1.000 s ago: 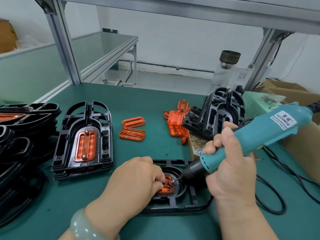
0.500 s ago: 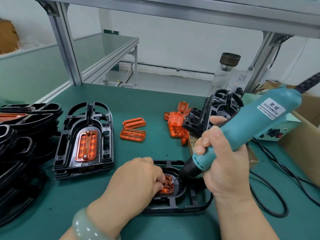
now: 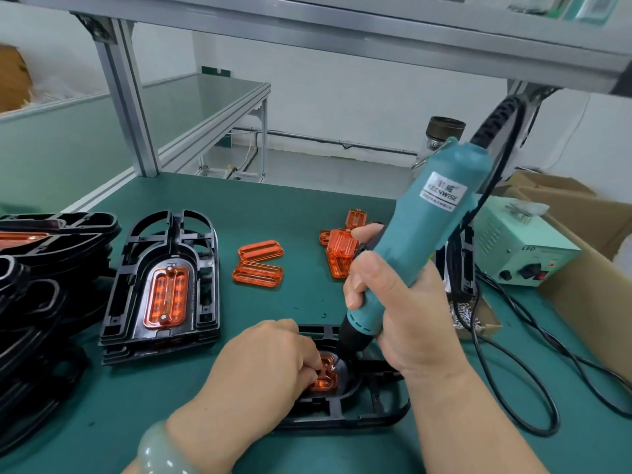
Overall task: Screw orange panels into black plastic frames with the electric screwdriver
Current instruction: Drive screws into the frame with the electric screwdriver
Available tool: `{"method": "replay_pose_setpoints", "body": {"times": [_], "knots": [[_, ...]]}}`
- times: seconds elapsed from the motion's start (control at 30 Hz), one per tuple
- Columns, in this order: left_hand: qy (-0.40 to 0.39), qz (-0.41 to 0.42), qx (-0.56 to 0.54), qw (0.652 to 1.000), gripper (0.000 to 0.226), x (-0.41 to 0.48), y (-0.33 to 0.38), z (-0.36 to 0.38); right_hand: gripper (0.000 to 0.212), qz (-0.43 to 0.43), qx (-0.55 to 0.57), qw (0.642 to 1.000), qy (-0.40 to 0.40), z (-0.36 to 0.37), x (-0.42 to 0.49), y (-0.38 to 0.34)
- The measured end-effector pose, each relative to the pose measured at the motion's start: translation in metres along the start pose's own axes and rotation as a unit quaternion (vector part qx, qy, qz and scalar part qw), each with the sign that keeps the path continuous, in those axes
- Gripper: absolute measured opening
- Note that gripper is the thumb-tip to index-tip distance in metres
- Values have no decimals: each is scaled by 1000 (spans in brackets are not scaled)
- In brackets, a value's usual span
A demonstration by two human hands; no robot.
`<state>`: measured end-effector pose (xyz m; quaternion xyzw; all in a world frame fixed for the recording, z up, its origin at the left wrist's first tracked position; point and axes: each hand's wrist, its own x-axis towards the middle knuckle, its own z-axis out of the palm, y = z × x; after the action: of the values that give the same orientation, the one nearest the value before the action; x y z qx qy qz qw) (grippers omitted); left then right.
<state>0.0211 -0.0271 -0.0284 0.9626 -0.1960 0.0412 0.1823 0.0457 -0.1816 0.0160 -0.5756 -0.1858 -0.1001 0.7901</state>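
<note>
A black plastic frame lies on the green bench near me with an orange panel seated in it. My left hand covers most of that panel, and its fingertips pinch a small screw at the panel's top. My right hand grips the teal electric screwdriver, which stands nearly upright with its black nose at the screw. A finished frame with its orange panel tops a small stack at the left. Two loose orange panels lie in the middle.
Stacked black frames fill the left edge. More orange panels pile behind the screwdriver. A pale green power box, its black cables, a heap of screws and a cardboard box sit at the right.
My right hand has swung the screwdriver from a low slant to nearly upright over the screw. My left hand has stayed on the panel.
</note>
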Motion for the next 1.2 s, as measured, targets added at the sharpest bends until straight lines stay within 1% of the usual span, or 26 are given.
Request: {"method": "replay_pose_setpoints", "body": {"times": [0.1,0.2,0.47,0.63,0.83,1.0,1.13,1.2], "knots": [[-2,2,-10,1000,24,0,0,-1,24,-7,16,1000,1,-1,-1,2],[-5,3,3,1000,25,1,0,-1,19,-16,26,1000,4,-2,-1,3],[-11,0,6,1000,24,2,2,1,19,-17,3,1000,-8,0,0,4],[-15,-4,8,1000,24,3,2,0,18,-29,13,999,-8,-3,-4,4],[-18,-8,16,1000,22,3,2,0,14,-18,16,1000,5,-3,-2,3],[-16,-10,26,999,22,3,3,0,17,-12,20,1000,7,-2,-2,3],[-15,-12,24,1000,22,3,3,0,11,-10,18,1000,13,-1,-1,3],[-14,-14,23,1000,23,2,2,0,12,-10,19,1000,13,-1,-1,3]]}}
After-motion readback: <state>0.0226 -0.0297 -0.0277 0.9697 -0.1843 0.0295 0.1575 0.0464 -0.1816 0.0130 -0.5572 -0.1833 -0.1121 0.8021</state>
